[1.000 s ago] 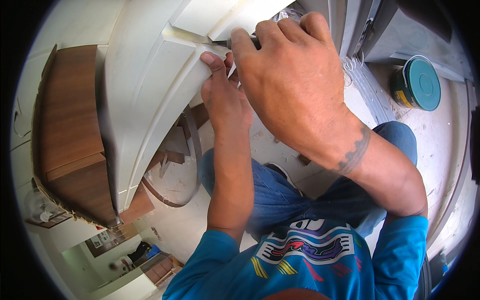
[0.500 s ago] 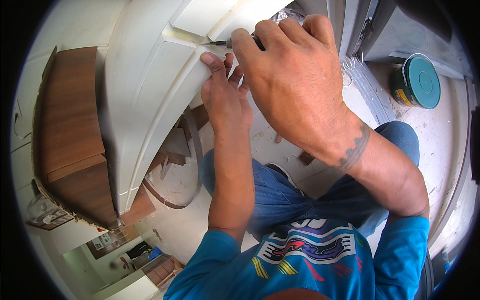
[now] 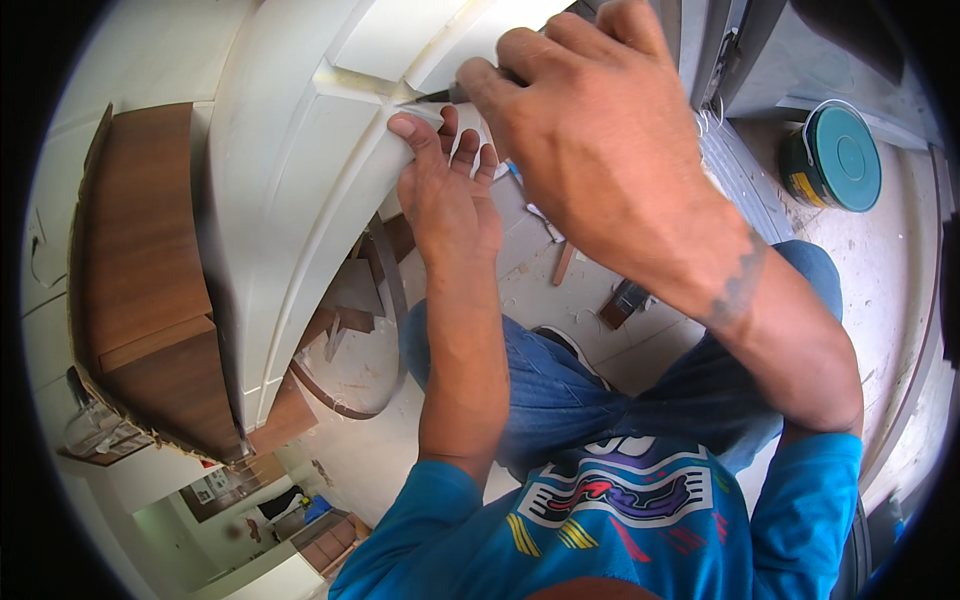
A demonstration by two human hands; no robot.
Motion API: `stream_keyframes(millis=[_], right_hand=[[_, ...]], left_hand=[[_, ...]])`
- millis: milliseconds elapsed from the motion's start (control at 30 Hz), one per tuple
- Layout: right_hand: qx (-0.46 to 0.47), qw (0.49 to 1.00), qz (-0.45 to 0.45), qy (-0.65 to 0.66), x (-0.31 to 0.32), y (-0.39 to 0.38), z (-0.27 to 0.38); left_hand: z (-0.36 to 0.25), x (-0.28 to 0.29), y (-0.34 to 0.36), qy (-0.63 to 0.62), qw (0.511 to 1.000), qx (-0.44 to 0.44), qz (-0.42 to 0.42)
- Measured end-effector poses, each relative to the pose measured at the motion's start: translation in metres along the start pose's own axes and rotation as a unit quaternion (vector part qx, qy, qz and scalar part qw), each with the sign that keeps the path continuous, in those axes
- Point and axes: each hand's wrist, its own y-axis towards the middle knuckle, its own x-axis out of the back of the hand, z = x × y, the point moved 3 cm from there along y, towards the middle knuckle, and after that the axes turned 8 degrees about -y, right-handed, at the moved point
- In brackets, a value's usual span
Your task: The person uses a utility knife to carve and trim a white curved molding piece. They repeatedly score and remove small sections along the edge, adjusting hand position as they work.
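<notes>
A white panelled door or board (image 3: 290, 200) with raised mouldings and grooves stands at the upper left. My right hand (image 3: 600, 150) is closed round a slim tool (image 3: 440, 96) with a dark pointed tip; its exact kind is hard to make out. Its tip touches the panel where two grooves meet near the edge. Just below, my left hand (image 3: 450, 200) rests its thumb against the panel's edge, with the other fingers apart and pointing up. The right fingers hide most of the tool's handle.
A dark green bucket with a teal lid (image 3: 845, 160) stands on the floor at right. Brown wood-look panels (image 3: 150, 230) stand at left. A curved dark strip (image 3: 385, 330), board offcuts and a small dark block (image 3: 625, 303) lie on the floor around my legs.
My right hand has shifted slightly up and right, while the tool's tip is a little lower and further left. The left fingers have spread, and the hand has moved slightly left.
</notes>
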Motion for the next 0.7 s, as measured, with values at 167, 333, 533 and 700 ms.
stream_keyframes(millis=[167, 333, 533, 700], right_hand=[[-0.013, 0.999, 0.032, -0.002, 0.007, -0.003, -0.005], [-0.049, 0.998, 0.012, -0.026, -0.017, -0.009, 0.005], [-0.051, 0.997, 0.002, -0.05, -0.028, -0.007, 0.016], [-0.016, 1.0, 0.024, -0.008, -0.001, -0.002, 0.001]], left_hand=[[0.006, 0.011, 0.005, 0.0, 1.0, -0.013, 0.011], [-0.014, -0.017, -0.025, -0.008, 1.0, -0.008, 0.004], [-0.011, -0.029, -0.032, 0.058, 0.996, -0.06, -0.01], [0.0, 0.003, 0.001, 0.066, 0.997, -0.032, 0.011]])
